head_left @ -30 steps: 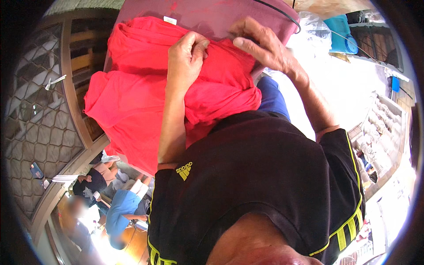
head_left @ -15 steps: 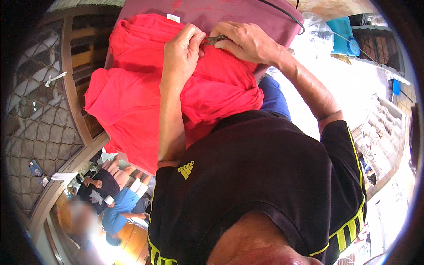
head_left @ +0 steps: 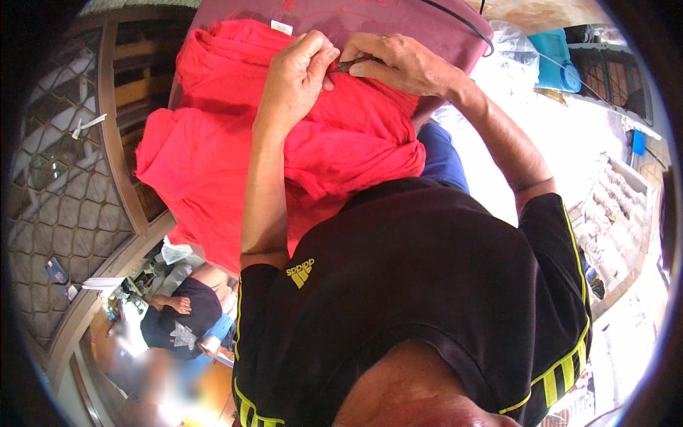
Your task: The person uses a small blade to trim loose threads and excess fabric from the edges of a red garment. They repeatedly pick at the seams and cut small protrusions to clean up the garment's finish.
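Note:
A bright red garment (head_left: 213, 149) lies bunched on a maroon surface (head_left: 398, 18) in front of me. My left hand (head_left: 295, 75) pinches a fold of the red cloth near its top. Right beside it, my right hand (head_left: 402, 64) holds a small dark pair of snips (head_left: 352, 65), whose tip meets the cloth at the fingers of the left hand. Both forearms reach up from my black shirt with yellow stripes (head_left: 427, 285). A white label (head_left: 282, 27) shows at the garment's upper edge.
A wooden window frame with wire mesh (head_left: 64, 185) fills the left side. Other people (head_left: 181, 313) sit at the lower left. A black cable (head_left: 462, 28) crosses the maroon surface. A blue container (head_left: 551, 60) stands at the upper right, and blue cloth (head_left: 441, 153) lies under the red garment.
My right hand has slid left along the garment to meet the left hand. The snips now touch the pinched cloth. The left hand has shifted slightly up.

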Action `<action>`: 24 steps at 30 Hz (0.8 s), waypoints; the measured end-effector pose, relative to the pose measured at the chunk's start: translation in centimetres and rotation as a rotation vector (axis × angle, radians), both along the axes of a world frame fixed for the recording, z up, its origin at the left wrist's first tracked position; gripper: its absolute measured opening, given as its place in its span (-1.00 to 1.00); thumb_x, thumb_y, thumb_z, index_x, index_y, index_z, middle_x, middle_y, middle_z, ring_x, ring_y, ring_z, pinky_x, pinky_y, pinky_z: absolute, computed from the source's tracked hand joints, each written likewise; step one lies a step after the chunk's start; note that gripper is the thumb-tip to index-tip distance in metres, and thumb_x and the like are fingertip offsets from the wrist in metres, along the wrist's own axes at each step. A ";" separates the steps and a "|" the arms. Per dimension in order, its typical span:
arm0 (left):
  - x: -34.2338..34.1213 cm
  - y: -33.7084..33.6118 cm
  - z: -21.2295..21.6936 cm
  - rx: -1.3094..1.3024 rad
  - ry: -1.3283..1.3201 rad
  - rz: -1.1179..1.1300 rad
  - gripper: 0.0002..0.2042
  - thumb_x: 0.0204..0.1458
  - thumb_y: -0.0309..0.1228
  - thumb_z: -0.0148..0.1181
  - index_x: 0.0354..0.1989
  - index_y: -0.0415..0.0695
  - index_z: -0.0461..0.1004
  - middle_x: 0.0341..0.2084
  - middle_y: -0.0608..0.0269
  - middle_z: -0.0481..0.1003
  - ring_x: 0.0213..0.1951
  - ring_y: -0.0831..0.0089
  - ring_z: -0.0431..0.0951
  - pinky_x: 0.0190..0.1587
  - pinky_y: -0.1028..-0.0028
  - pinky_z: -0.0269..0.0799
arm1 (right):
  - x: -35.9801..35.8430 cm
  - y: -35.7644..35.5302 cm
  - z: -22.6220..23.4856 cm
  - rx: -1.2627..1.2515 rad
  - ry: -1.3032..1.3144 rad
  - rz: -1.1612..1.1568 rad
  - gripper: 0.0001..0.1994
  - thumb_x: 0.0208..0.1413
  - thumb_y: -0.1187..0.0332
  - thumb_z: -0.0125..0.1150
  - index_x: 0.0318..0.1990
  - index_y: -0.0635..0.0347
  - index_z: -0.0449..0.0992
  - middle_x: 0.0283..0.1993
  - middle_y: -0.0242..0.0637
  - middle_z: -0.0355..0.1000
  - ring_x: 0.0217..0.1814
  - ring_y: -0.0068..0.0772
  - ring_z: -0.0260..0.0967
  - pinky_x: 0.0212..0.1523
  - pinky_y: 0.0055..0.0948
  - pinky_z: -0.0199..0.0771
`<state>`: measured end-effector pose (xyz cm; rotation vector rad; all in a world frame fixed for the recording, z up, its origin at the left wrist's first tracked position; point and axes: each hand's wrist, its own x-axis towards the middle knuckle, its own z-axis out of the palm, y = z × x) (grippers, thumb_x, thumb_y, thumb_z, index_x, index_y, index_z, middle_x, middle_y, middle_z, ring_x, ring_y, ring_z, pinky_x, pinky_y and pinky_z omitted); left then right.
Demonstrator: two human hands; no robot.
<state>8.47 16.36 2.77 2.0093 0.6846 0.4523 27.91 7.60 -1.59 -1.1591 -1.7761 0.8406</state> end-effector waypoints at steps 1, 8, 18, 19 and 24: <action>0.0 0.0 -0.1 0.008 0.000 0.000 -0.85 0.31 -0.42 0.07 -0.32 -0.18 0.40 -0.54 0.41 0.40 -0.56 0.64 0.53 -0.55 0.61 0.44 | -0.1 0.0 0.0 0.005 -0.013 0.002 -0.84 0.27 0.36 0.11 -0.12 0.27 0.43 -0.23 -0.12 0.55 -0.15 -0.10 0.53 -0.09 -0.23 0.48; 0.0 1.3 0.3 -0.083 0.046 0.092 -0.86 0.31 -0.39 0.08 -0.28 -0.17 0.43 -0.51 0.40 0.42 -0.55 0.64 0.53 -0.53 0.60 0.43 | 0.4 -0.5 -1.4 0.004 0.141 -0.044 -0.76 0.31 0.29 0.11 -0.02 0.26 0.45 -0.29 -0.26 0.48 -0.23 -0.40 0.44 -0.12 -0.35 0.44; -2.3 1.7 2.1 0.415 0.344 -0.131 -0.80 0.01 -0.32 0.38 -0.35 -0.17 0.54 -0.37 0.19 0.54 -0.33 0.24 0.53 -0.20 0.30 0.44 | 0.1 -3.9 -0.6 -0.315 0.370 -0.214 -0.74 0.22 0.27 0.29 -0.05 0.24 0.53 -0.20 -0.43 0.48 -0.14 -0.61 0.38 -0.07 -0.54 0.41; -2.3 1.1 1.4 0.447 0.319 -0.081 -0.81 0.00 -0.33 0.38 -0.34 -0.17 0.54 -0.37 0.18 0.55 -0.33 0.22 0.53 -0.18 0.28 0.44 | -0.3 -3.7 -0.1 -0.319 0.288 -0.253 -0.70 0.12 0.38 0.38 -0.03 0.27 0.53 -0.22 -0.42 0.49 -0.15 -0.63 0.39 -0.10 -0.56 0.44; -2.0 -0.2 0.6 0.269 0.247 0.070 -0.88 0.04 -0.46 0.32 -0.30 -0.20 0.55 -0.36 0.20 0.61 -0.30 0.30 0.58 -0.18 0.33 0.46 | -1.6 -1.9 -0.2 -0.056 0.144 -0.253 -0.59 -0.03 0.41 0.39 0.01 0.33 0.51 -0.18 -0.09 0.57 -0.08 -0.20 0.58 0.00 -0.39 0.56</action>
